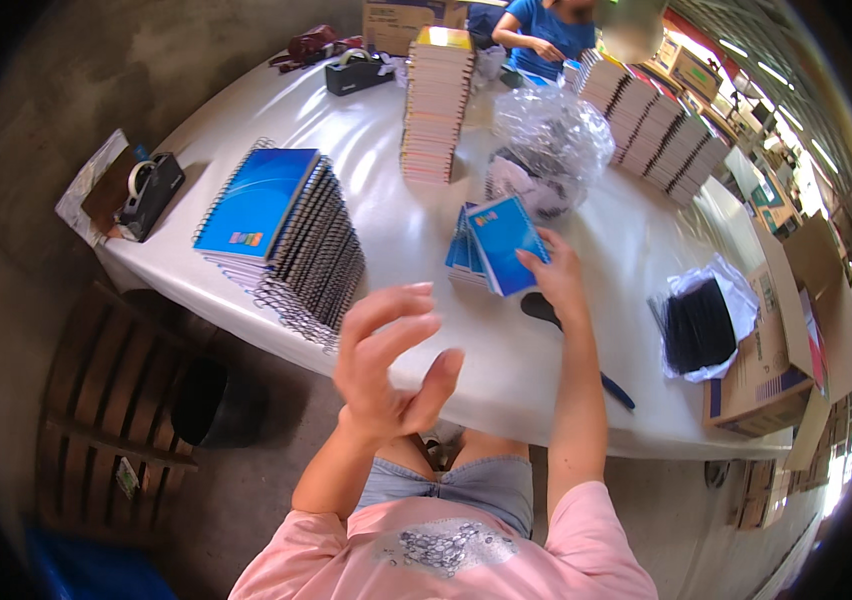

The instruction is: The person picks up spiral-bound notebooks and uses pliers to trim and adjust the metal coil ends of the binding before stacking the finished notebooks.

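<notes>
My right hand (560,276) grips a small blue-covered notebook (506,242) by its right edge, thumb on top of the cover. It is held tilted over a short pile of similar blue notebooks (462,262), which shows at its left side. Nearer to me, my left hand (391,365) is raised with fingers curled and apart, holding nothing. Left of it rises a tall stack of spiral notebooks (258,205) with a blue top cover. Under my right forearm lies a long dark tool (618,391), its middle hidden by the arm.
Clear plastic bags (552,135) lie beyond the pile, beside another notebook stack (437,105). More stacks (651,125) stand far right, near a person in blue (551,35). Tape dispensers (151,195) sit leftward. Black thin strips (700,330) and a carton (761,350) are at right.
</notes>
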Motion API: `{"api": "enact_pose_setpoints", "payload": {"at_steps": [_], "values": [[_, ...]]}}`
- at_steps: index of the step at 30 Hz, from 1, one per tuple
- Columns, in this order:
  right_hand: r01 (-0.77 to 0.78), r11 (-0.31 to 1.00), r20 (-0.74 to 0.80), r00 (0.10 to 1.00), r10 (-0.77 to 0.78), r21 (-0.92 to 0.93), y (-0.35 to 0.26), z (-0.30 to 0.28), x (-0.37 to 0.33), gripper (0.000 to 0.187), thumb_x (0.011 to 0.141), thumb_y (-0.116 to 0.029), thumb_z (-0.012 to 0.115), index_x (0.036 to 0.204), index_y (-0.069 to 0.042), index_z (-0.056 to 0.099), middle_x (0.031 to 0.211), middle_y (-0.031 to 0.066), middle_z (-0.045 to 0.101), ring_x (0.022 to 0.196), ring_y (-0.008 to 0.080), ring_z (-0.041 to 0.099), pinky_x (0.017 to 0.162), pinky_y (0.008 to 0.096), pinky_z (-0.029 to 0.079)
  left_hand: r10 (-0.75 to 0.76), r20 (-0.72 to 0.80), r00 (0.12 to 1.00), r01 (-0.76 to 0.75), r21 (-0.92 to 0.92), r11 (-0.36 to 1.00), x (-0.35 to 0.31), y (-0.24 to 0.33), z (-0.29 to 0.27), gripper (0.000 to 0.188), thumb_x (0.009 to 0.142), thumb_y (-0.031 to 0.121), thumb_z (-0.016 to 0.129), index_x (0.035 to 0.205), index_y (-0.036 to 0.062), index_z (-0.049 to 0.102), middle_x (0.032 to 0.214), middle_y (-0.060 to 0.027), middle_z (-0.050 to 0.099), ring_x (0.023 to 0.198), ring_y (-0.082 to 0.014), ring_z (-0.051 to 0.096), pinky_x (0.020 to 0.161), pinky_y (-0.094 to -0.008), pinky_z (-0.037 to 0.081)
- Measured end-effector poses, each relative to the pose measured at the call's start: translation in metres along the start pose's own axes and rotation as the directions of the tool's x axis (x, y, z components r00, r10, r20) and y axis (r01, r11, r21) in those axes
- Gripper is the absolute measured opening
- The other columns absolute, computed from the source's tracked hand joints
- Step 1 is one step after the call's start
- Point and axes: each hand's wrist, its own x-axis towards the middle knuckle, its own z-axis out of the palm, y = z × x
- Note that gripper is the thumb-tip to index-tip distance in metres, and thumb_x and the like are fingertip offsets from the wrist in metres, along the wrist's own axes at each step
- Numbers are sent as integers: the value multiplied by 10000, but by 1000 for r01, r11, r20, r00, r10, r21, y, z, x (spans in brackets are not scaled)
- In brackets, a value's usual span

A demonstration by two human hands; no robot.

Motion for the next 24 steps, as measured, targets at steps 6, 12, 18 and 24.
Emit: {"api": "enact_pose_setpoints", "payload": {"at_steps": [6, 12, 18, 24], "values": [[-32, 968, 25, 999, 39, -251, -16, 23, 29, 378, 733, -203, 727, 1047, -31, 604, 973, 169, 665, 869, 327, 644, 770, 358, 493, -150, 150, 977, 132, 123, 984, -12, -17, 33, 335, 741, 21, 677, 1047, 5, 544, 981, -170, 579, 902, -282, 582, 782, -338, 466], [166, 968, -176, 964, -200, -188, -46, 12, 9, 301, 711, -105, 727, 988, -53, 620, 888, 135, 678, 826, 323, 652, 736, 369, 493, -240, 219, 946, 170, 296, 940, -26, -37, 45, 426, 756, 47, 672, 1153, 24, 521, 1100, -168, 543, 1032, -314, 531, 858, -380, 431], [154, 984, 214, 962, -170, 89, -28, -26, -87, 307, 709, -34, 689, 1007, -42, 614, 903, 190, 647, 853, 353, 632, 741, 394, 495, -316, 454, 833, 57, 497, 866, -56, -15, 81, 572, 788, 253, 657, 1304, 112, 456, 1208, -120, 500, 1219, -332, 394, 971, -597, 259], [163, 987, 156, 975, -161, 5, 23, -104, -88, 494, 730, -155, 726, 1177, -36, 553, 1166, 182, 570, 1065, 344, 545, 896, 413, 436, -355, 487, 798, 15, 573, 819, -109, -34, 88, 474, 728, 480, 691, 1008, 111, 590, 993, -73, 493, 1027, -286, 443, 888, -613, 256]]}}
